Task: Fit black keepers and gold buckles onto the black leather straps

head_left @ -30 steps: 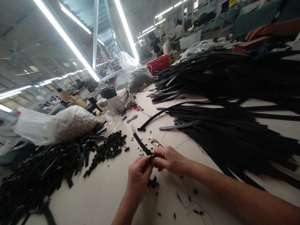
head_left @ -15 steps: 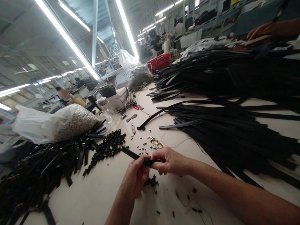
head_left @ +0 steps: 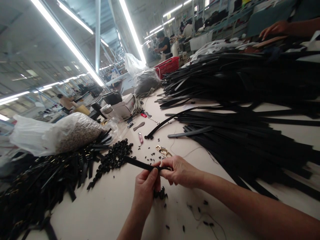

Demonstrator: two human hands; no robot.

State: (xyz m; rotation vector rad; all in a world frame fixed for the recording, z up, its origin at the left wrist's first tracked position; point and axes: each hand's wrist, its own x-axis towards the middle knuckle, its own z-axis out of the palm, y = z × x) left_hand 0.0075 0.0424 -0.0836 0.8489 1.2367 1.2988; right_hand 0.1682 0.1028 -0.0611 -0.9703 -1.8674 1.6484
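Observation:
A black strap (head_left: 138,163) runs between my two hands, its free end pointing up and left. My left hand (head_left: 147,183) pinches it between thumb and fingers. Close beside it, my right hand (head_left: 181,171) grips the strap's other end, which my fingers partly cover. Small black loops (head_left: 160,193) lie on the table just below the hands. Gold buckles (head_left: 163,150) rest just beyond my right hand. A heap of black loops (head_left: 117,154) is to the left of the strap.
Long black straps (head_left: 240,140) cover the right side. Short straps (head_left: 37,186) pile up at left, beside a filled plastic bag (head_left: 75,131). A pink snipper (head_left: 140,137) and red basket (head_left: 167,66) lie farther off. Another person's hand (head_left: 275,29) is at upper right.
My left hand has turned and its thumb now lies on top of the strap. More of the strap's free end shows. The view has shifted slightly.

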